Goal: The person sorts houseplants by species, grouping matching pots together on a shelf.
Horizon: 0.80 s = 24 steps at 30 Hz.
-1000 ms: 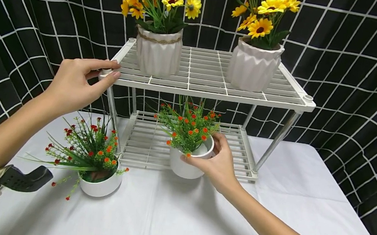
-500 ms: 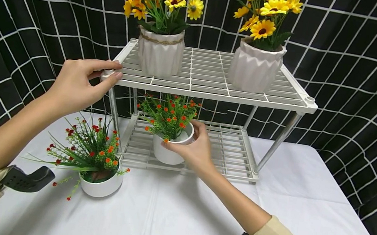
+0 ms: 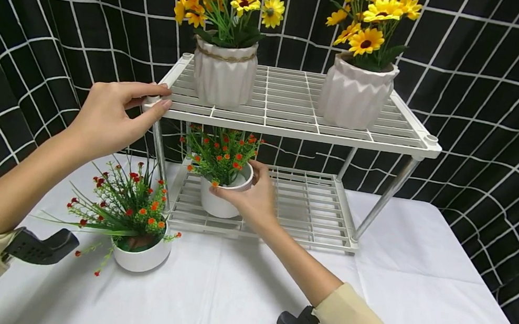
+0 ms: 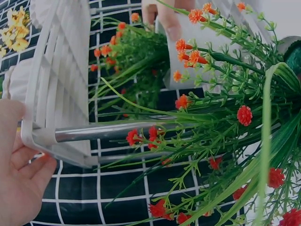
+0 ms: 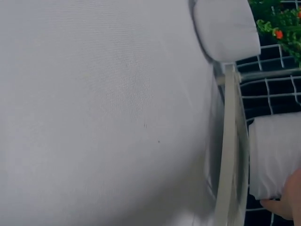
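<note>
My left hand (image 3: 111,117) grips the front left corner of a white wire shelf rack (image 3: 300,133), at its upper tier. In the left wrist view its thumb and fingers lie on opposite sides of that corner. My right hand (image 3: 252,195) holds the rim of a white flowerpot (image 3: 218,200) with orange flowers (image 3: 222,153), over the left part of the lower tier (image 3: 302,209). The right wrist view shows this pot (image 5: 273,155) upright beyond the shelf's front edge, with fingertips against it. The pot's back is hidden by the plant.
A low white pot (image 3: 140,256) with red and orange flowers stands on the white tablecloth (image 3: 226,301), left of the rack. Two ridged white pots (image 3: 224,76) with yellow flowers stand on the upper tier. Black cloth with a white grid (image 3: 480,90) hangs behind.
My right hand has carried the orange-flowered pot left and farther back, from the rack's front edge to over the lower tier. My left hand keeps its hold on the corner.
</note>
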Tool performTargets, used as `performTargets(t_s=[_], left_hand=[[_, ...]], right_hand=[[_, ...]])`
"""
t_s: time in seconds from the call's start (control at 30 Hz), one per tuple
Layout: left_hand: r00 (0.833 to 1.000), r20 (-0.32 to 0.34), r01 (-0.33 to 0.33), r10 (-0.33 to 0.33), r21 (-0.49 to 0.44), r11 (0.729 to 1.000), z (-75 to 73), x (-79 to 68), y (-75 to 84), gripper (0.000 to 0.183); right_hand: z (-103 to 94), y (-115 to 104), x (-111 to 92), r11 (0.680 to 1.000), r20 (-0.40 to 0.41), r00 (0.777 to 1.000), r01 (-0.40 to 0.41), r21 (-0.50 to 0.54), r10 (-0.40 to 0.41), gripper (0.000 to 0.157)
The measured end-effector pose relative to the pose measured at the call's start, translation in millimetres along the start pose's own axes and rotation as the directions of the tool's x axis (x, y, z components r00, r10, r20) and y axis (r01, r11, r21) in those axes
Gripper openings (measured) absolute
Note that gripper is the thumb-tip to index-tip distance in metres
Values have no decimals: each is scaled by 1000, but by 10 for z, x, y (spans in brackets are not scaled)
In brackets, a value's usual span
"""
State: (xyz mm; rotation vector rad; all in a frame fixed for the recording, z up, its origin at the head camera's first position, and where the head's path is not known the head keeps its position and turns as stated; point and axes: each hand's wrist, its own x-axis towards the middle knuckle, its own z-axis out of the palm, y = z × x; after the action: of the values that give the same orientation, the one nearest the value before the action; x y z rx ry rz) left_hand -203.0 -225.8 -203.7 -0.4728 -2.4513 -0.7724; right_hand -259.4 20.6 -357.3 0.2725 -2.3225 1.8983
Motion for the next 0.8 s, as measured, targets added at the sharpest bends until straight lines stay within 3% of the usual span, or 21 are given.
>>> performTargets(t_s=[0.37, 0.8], left_hand=[[1000, -2, 6, -6, -9, 1000, -14, 6, 3, 36], [1000, -2, 10, -10, -11, 1000, 3, 5, -3, 37]], right_hand=[[86, 193, 18, 995, 49, 996, 77, 56, -79, 95], [-29, 148, -149, 1000, 94, 995, 17, -21, -15, 109]])
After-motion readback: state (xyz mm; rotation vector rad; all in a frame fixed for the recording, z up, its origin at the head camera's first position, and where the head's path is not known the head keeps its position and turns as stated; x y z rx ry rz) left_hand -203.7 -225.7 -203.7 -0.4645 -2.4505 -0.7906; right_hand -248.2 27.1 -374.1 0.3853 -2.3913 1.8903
